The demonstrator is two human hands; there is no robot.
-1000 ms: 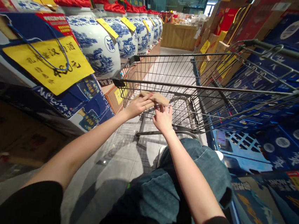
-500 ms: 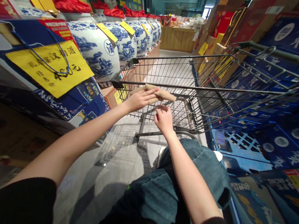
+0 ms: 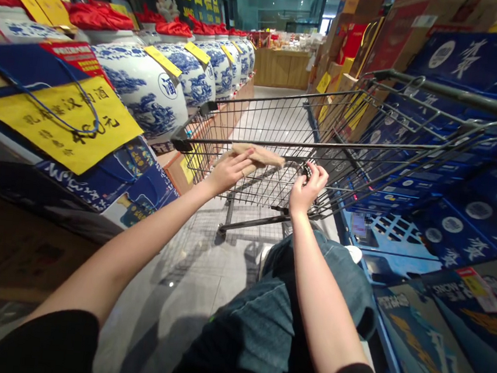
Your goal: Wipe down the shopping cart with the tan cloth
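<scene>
A black wire shopping cart [image 3: 252, 143] stands sideways in front of me. My left hand [image 3: 229, 172] lies over a tan cloth [image 3: 266, 155] and holds it against the near side of the cart, below the upper rail. Part of the cloth is hidden under the fingers. To the right of the cloth, my right hand [image 3: 307, 191] is closed, its fingers curled at the wires of the same side. Its fingertips are partly hidden, but it appears to grip the mesh.
Blue-and-white jars [image 3: 152, 92] with red covers line the left, behind a gift box [image 3: 15, 93] bearing a yellow price sign [image 3: 67, 125]. Blue cartons [image 3: 451, 223] are stacked on the right by a blue plastic pallet [image 3: 399, 262]. A wooden counter [image 3: 281, 68] stands at the back.
My right hand has moved right and up, away from the cloth, to the cart's wires. My left hand stays on the cloth. The view has shifted slightly.
</scene>
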